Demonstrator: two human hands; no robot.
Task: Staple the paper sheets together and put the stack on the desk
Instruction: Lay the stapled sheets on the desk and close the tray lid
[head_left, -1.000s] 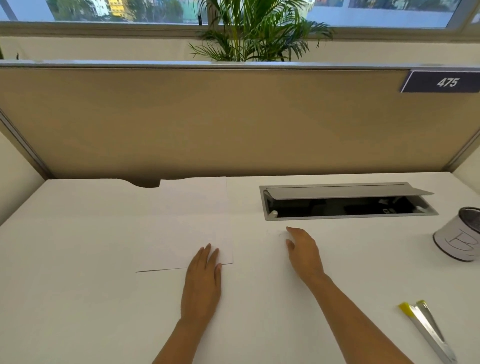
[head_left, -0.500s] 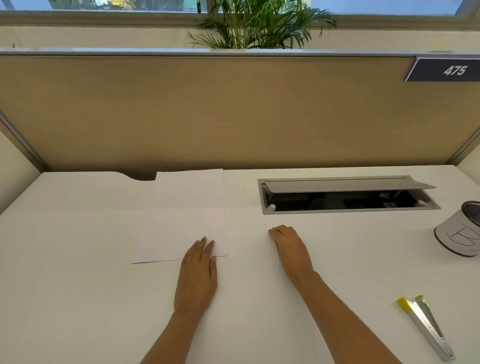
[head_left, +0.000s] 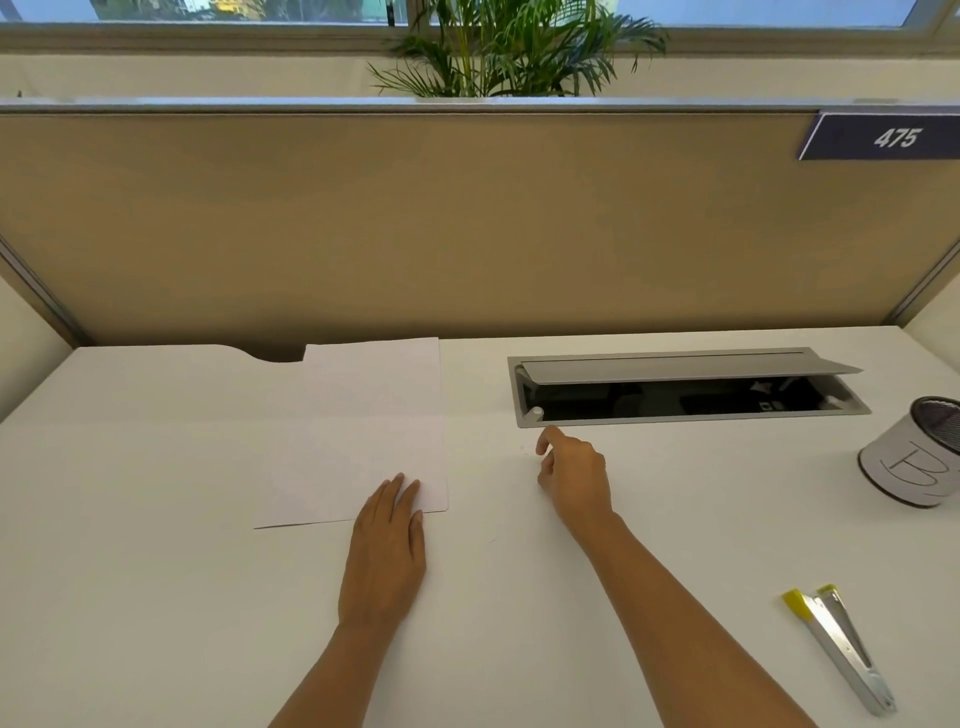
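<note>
White paper sheets (head_left: 363, 431) lie flat on the white desk (head_left: 156, 597), left of centre. My left hand (head_left: 387, 551) rests palm down with its fingertips on the sheets' near right corner. To the right of the sheets my right hand (head_left: 571, 478) is on the desk with fingers curled under, just in front of the cable tray; whether it pinches anything I cannot tell. A silver stapler (head_left: 836, 649) with yellow tips lies at the near right, well away from both hands.
An open grey cable tray (head_left: 685, 389) is set into the desk at the back right. A white mesh pen cup (head_left: 914, 457) stands at the far right edge. A tan partition (head_left: 467, 223) closes off the back of the desk.
My right hand has curled its fingers and lifted slightly near the tray. My left hand stays on the sheets' corner. The view has tilted a little.
</note>
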